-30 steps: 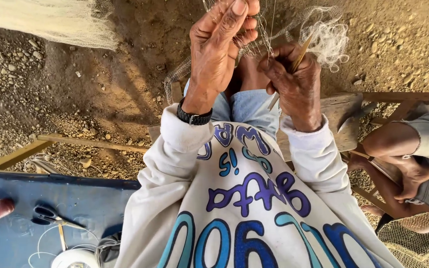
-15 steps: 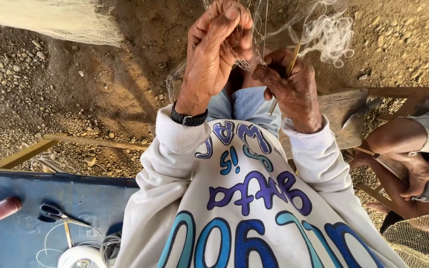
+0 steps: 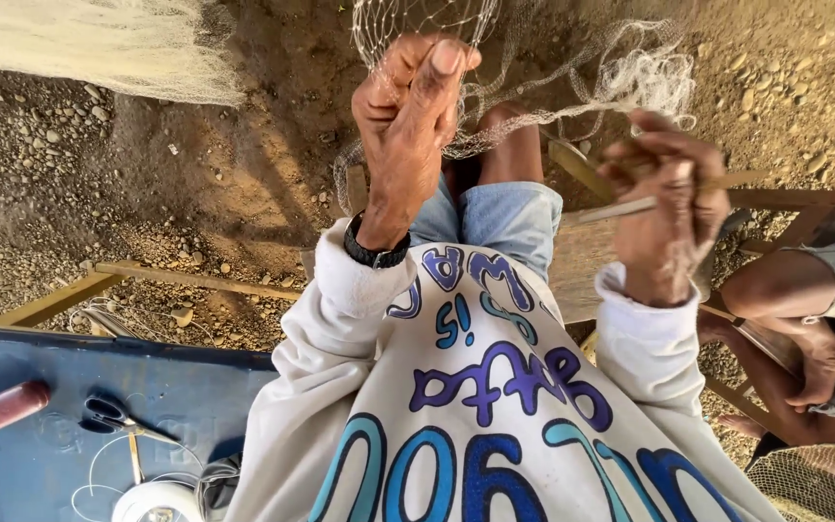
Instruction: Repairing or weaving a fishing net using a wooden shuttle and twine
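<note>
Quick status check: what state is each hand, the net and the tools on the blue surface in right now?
Left hand: raised, fingers pinching the net.
Right hand: blurred, closed on a thin netting needle.
Net: pulled up taut between the hands.
Scissors: lying closed on the blue surface.
Spool of line: lying with loose line trailing off.
Reddish cylinder: lying on its side.

The net (image 3: 495, 106) hangs far and centre, above the knees. On the bench (image 3: 41, 464) at near left lie a tube (image 3: 0, 409), scissors (image 3: 113, 418) right of it, and a spool (image 3: 155, 503) nearest.
</note>
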